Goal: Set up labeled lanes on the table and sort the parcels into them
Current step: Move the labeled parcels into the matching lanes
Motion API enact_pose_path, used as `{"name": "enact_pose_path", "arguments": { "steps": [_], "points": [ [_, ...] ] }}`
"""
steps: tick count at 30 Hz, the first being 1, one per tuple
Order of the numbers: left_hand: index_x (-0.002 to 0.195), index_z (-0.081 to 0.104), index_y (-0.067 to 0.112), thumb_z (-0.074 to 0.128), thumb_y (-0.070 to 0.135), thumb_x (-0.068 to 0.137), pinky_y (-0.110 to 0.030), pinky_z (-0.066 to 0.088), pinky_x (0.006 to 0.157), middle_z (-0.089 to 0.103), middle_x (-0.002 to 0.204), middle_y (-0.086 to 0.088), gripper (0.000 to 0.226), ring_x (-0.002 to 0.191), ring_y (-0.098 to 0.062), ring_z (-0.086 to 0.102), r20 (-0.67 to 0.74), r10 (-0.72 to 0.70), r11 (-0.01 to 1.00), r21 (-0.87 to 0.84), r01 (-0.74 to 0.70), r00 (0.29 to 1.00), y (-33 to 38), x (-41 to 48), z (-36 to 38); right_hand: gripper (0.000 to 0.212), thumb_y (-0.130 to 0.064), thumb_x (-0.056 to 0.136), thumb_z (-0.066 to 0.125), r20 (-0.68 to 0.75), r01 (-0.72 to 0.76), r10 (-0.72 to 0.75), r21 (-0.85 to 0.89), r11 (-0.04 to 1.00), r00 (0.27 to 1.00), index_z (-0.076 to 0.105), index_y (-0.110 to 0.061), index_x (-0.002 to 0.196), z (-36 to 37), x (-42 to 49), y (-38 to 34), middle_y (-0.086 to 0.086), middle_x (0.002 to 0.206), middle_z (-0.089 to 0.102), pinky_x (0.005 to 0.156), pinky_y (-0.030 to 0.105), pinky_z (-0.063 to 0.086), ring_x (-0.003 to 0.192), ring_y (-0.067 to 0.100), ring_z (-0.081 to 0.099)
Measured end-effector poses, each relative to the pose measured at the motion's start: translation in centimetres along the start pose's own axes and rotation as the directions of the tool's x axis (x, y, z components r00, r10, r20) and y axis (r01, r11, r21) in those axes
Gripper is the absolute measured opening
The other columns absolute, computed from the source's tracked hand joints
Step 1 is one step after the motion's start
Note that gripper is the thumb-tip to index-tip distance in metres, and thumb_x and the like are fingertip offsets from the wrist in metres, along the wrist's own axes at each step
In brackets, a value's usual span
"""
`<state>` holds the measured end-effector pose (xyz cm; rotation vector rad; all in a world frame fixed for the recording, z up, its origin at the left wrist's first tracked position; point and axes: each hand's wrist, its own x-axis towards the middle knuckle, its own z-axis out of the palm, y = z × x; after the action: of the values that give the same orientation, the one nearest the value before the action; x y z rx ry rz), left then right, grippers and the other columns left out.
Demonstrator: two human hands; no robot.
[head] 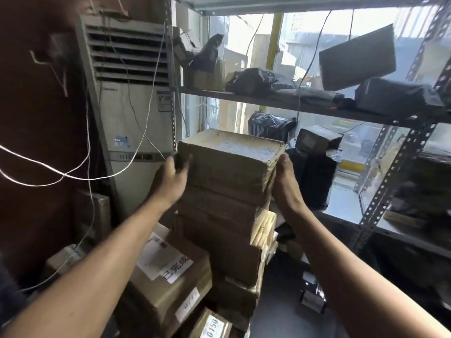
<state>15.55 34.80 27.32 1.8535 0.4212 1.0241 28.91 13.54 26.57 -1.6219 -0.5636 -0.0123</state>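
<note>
Two hands bracket one top parcel [231, 164], a brown carton on a stack of cartons [219, 242]. We note its label [246, 145] unreadable. The left hand [170, 178] grips the left corner, thumb in front. The right hand [286, 184] presses the right end, fingers hidden, curl undeterminable.

Daylight is admitted through a window [302, 37] behind a perforated-steel shelving rack [384, 184]. A floor-standing air conditioner [136, 113] is set against a dark brown wall [31, 123], across which white cables [80, 175] are strung.
</note>
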Motion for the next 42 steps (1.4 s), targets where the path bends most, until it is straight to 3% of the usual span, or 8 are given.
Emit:
{"name": "enact_pose_path", "arguments": {
  "steps": [5, 12, 16, 25, 32, 36, 38, 42],
  "points": [
    [0.115, 0.061, 0.007, 0.057, 0.048, 0.089, -0.031, 0.044, 0.088, 0.066, 0.108, -0.004, 0.048, 0.105, -0.019, 0.061, -0.009, -0.006, 0.998, 0.055, 0.006, 1.000, -0.3, 0.3, -0.3, 0.105, -0.095, 0.073, 0.018, -0.037, 0.040, -0.041, -0.016, 0.999, 0.998, 0.032, -0.027, 0.151, 0.5, 0.6, -0.1, -0.001, 0.155, 0.039, 0.121, 0.045, 0.024, 0.144, 0.013, 0.034],
    [0.119, 0.057, -0.001, 0.054, 0.027, 0.098, -0.011, 0.042, 0.075, 0.062, 0.111, -0.007, 0.036, 0.104, -0.013, 0.054, -0.007, -0.022, 1.000, -0.002, 0.022, 1.000, 0.4, 0.3, 0.1, 0.105, -0.097, 0.072, 0.019, -0.019, 0.014, -0.014, -0.007, 1.000, 1.000, 0.029, -0.031, 0.153, 0.8, 2.4, 0.4, -0.004, 0.158, 0.034, 0.122, 0.044, 0.021, 0.146, 0.011, 0.030],
    [0.118, 0.060, 0.002, 0.055, 0.038, 0.096, -0.029, 0.045, 0.091, 0.066, 0.115, -0.009, 0.042, 0.107, -0.017, 0.059, -0.002, 0.020, 1.000, -0.007, -0.020, 1.000, 0.5, 1.0, -0.2, 0.104, -0.096, 0.073, 0.021, -0.015, 0.017, -0.017, 0.010, 1.000, 1.000, 0.029, -0.031, 0.153, 0.9, 2.7, 0.5, -0.005, 0.158, 0.035, 0.122, 0.043, 0.021, 0.146, 0.011, 0.031],
    [0.110, 0.058, 0.017, 0.049, 0.041, 0.099, -0.013, 0.044, 0.072, 0.064, 0.093, 0.014, 0.028, 0.084, -0.001, 0.059, -0.005, 0.135, 0.991, -0.008, -0.135, 0.991, 3.1, 1.8, -0.7, 0.108, -0.097, 0.071, 0.026, -0.069, 0.104, -0.101, 0.040, 0.994, 0.992, 0.029, -0.026, 0.153, 0.2, 2.8, -3.2, -0.003, 0.155, 0.039, 0.119, 0.049, 0.026, 0.144, 0.017, 0.035],
    [0.103, 0.057, 0.033, 0.049, 0.057, 0.089, -0.053, 0.051, 0.095, 0.066, 0.098, 0.010, 0.029, 0.101, -0.015, 0.064, 0.124, 0.171, 0.959, -0.250, -0.136, 0.978, 7.1, -0.3, 0.0, 0.090, -0.080, 0.079, 0.046, -0.144, 0.207, -0.177, 0.233, 0.950, 0.974, 0.033, -0.021, 0.146, -3.6, -4.5, -6.5, -0.001, 0.125, 0.059, 0.098, 0.049, 0.052, 0.115, 0.017, 0.062],
    [0.114, 0.053, 0.036, 0.042, 0.038, 0.102, -0.044, 0.056, 0.088, 0.063, 0.096, 0.020, 0.016, 0.091, 0.000, 0.061, 0.220, 0.156, 0.919, -0.390, -0.060, 0.963, 9.7, -2.6, 2.0, 0.096, -0.083, 0.074, 0.052, -0.128, 0.178, -0.143, 0.320, 0.930, 0.981, 0.039, -0.012, 0.138, -7.4, -9.8, -7.2, 0.005, 0.117, 0.060, 0.081, 0.041, 0.054, 0.104, 0.016, 0.062],
    [0.123, 0.049, 0.037, 0.037, 0.033, 0.104, -0.028, 0.055, 0.084, 0.061, 0.108, 0.019, 0.023, 0.100, 0.001, 0.058, 0.259, 0.136, 0.881, -0.473, 0.003, 0.956, 10.6, -4.4, 3.6, 0.069, -0.070, 0.091, 0.039, -0.142, 0.143, -0.093, 0.403, 0.904, 0.985, 0.049, -0.009, 0.122, -9.6, -12.6, -7.7, 0.002, 0.091, 0.069, 0.069, 0.037, 0.054, 0.080, 0.008, 0.066],
    [0.149, 0.034, 0.022, 0.056, 0.060, 0.087, -0.042, 0.037, 0.111, 0.043, 0.149, 0.004, 0.076, 0.134, -0.011, 0.043, 0.391, 0.065, 0.779, -0.595, 0.198, 0.918, 12.5, -9.1, 6.7, 0.038, -0.042, 0.101, 0.034, -0.119, 0.029, 0.052, 0.589, 0.808, 0.992, 0.060, -0.014, 0.103, -13.9, -18.7, -7.7, -0.006, 0.073, 0.074, 0.051, 0.021, 0.055, 0.064, 0.006, 0.071]
  ]
}}
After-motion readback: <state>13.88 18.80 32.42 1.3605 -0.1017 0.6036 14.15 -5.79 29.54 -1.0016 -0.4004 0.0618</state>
